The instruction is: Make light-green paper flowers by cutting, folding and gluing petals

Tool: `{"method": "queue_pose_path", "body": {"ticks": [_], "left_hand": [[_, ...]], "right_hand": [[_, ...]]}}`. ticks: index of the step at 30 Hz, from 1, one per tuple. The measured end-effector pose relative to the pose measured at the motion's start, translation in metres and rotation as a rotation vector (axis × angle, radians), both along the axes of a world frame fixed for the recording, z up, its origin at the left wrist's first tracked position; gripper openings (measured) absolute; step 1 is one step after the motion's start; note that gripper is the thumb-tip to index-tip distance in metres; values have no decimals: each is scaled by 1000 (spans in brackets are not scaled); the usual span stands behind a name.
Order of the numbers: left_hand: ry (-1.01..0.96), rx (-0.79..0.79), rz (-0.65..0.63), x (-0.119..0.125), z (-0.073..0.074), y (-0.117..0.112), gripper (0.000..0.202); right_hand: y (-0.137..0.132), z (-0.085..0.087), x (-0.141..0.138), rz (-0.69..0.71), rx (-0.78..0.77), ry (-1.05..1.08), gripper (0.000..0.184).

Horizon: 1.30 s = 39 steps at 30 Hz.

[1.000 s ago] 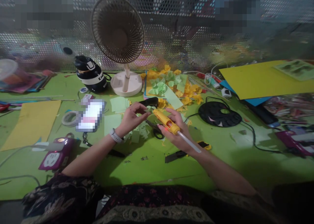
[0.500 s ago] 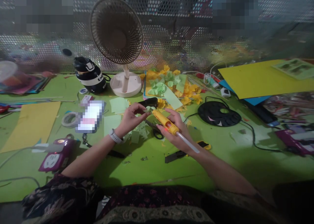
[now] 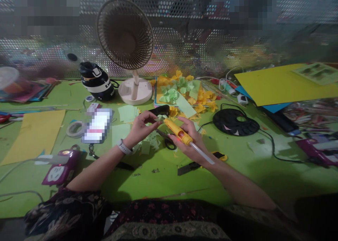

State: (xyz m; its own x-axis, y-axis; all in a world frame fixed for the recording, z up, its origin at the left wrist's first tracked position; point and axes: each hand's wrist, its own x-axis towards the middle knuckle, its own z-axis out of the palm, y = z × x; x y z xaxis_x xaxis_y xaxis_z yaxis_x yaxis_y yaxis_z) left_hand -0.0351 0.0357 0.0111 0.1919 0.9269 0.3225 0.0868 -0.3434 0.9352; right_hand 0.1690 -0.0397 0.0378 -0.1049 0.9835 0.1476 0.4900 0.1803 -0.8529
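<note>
Glue gun (image 3: 179, 131) up over the desk (image 3: 232, 177), clasped in the right hand (image 3: 190, 144). Its fingers are wrapped round the yellow body, a red light glows on the side, and the clear stick (image 3: 202, 153) pokes out the back toward the wrist. The nozzle points up and left, straight at the paper (image 3: 159, 118), a small pale green bit pinched between thumb and fingertips of the left hand (image 3: 141, 126). Nozzle and paper look to be touching; it's too small to call.

Here's the danger as I read it: those left fingertips sit right beside the tip. If that light means the gun is hot, too hard a squeeze could push glue past the little scrap onto skin, and that burns. The paper is thin, so a fat bead could soak through or flop it over. A drip could land on the scissors (image 3: 169, 142) and green scraps (image 3: 149, 140) lying directly under the hands. The fan (image 3: 125, 33) is just behind. I can't tell whether it's turning, but a draught would flutter the paper off the nozzle. And the cutter (image 3: 191, 167) lies on the desk under the right forearm, so a dropped wrist could land on it.
</note>
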Motion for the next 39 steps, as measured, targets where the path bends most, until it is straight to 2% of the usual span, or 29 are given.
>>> {"method": "queue_pose_path", "body": {"ticks": [27,33,39], "left_hand": [[-19,-12,7,1,0,0,24],[-48,-66,9,1,1,0,27],[-125,-273,30,0,1,3,32]], "right_hand": [[0,2,0,17,-3,-53,64],[0,4,0,16,-13,-73,65],[2,13,6,27,49,-125,68]]}}
